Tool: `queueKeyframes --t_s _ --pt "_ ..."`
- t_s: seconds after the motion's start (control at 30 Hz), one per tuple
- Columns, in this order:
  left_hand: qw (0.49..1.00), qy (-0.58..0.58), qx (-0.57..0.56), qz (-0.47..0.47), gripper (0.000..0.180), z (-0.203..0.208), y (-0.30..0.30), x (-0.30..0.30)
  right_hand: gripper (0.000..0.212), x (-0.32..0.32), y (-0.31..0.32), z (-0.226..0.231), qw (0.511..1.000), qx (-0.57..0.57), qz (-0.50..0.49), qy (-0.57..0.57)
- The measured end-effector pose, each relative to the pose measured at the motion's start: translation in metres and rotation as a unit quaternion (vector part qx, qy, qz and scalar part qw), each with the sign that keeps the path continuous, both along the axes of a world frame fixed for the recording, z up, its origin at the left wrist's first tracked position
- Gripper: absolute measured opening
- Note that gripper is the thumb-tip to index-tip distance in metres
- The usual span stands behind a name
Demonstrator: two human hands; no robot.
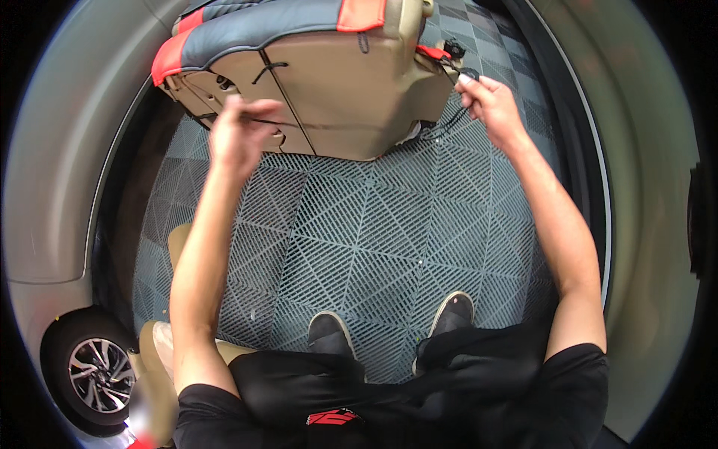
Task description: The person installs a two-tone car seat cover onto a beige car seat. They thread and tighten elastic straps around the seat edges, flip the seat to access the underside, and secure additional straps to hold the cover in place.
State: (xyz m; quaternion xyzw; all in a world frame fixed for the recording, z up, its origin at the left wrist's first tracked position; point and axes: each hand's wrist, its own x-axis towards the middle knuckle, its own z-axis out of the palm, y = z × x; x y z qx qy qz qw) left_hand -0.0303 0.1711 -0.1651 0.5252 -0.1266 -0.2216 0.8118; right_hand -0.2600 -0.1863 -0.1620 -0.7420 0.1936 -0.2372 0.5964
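A beige car seat point(351, 82) stands ahead of me, with a grey and red seat cover point(262, 36) over its upper part. My left hand point(243, 138) is at the left side of the seat, blurred by motion, its fingers closed on a thin dark cord point(265, 121) that trails right across the beige panel. Off the seat's right side, my right hand point(490, 108) pinches a black cord point(452, 72) between thumb and fingers. Close to those fingertips are a red tab point(434, 52) and a black fitting point(453, 49).
Grey slatted floor tiles point(359, 247) lie between the seat and my shoes point(330, 333). Silver car body panels curve along the left point(52, 187) and right point(651, 224). A wheel point(101, 374) shows at the lower left, beside beige pieces point(153, 352) I cannot identify.
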Motion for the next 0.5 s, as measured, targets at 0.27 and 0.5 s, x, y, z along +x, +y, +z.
queueKeyframes --t_s 0.27,0.5 --pt "0.997 -0.049 -0.057 -0.023 0.029 0.029 0.096 0.046 0.03 0.011 0.007 -0.017 0.992 0.113 0.056 0.007" --pt "0.926 -0.056 0.365 -0.081 0.033 -0.053 0.108 0.041 0.031 0.016 0.025 0.002 0.986 0.147 0.081 -0.024"
